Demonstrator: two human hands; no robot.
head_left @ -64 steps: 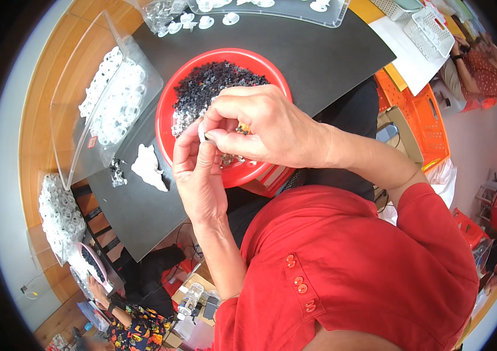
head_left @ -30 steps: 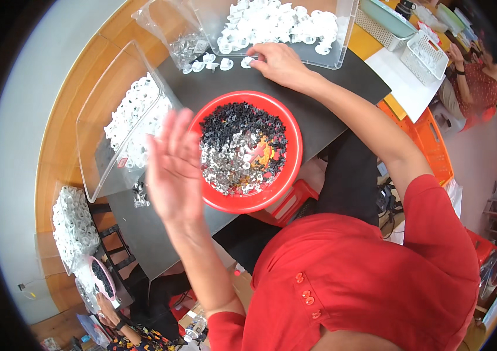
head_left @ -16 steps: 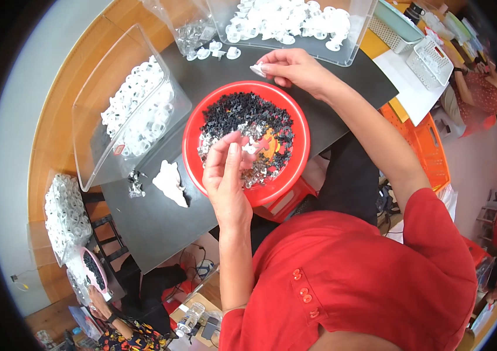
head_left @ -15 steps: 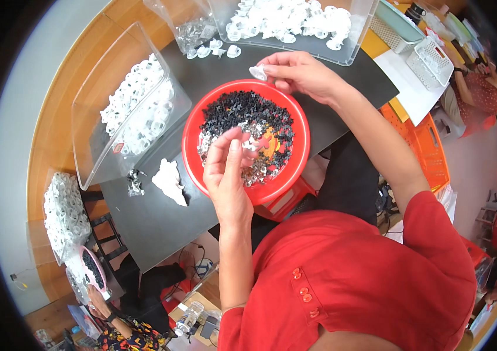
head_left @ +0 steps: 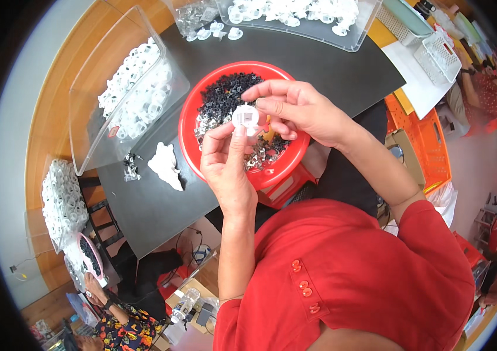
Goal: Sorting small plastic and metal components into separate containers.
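Note:
Above the red basin (head_left: 187, 120) I hold a small white round plastic part (head_left: 247, 116) with a square in its middle. My left hand (head_left: 228, 169) pinches it from below, thumb on its lower edge. At the part's upper right rim, my right hand (head_left: 310, 114) has its thumb and forefinger closed on it; the other fingers are curled. Under my hands the basin holds many small black pieces (head_left: 225, 90) and shiny metal-looking pieces (head_left: 260, 155). Whether a small piece also sits between my fingers is hidden.
A clear bin (head_left: 172, 88) of white parts stands left on the dark table (head_left: 295, 50); another clear bin (head_left: 356, 42) is at the back. A crumpled white cloth or paper (head_left: 165, 165) lies left of the basin. Another person's hand (head_left: 95, 286) works at lower left.
My right hand has brought the white part from the table beyond the basin down and left to my left hand, which now pinches it too. The view has shifted slightly.

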